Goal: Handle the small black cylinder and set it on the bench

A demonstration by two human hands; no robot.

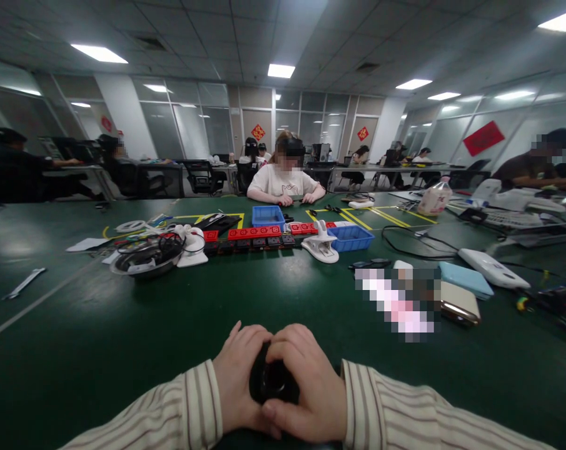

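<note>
Both my hands rest together on the green table (124, 337) at the near edge, wrists in striped sleeves. My left hand (238, 375) and my right hand (306, 381) are closed around a small black object (271, 380), fingers curled over its top and thumbs under it. Most of the object is hidden by my fingers, so I cannot make out what it is.
Red power strips (253, 233), two blue bins (268, 216) (352, 238), a white clamp-like device (321, 245) and a black bowl with cables (145, 256) lie mid-table. Phones and power banks (465, 278) sit at right. A person (285, 178) works opposite; others sit around.
</note>
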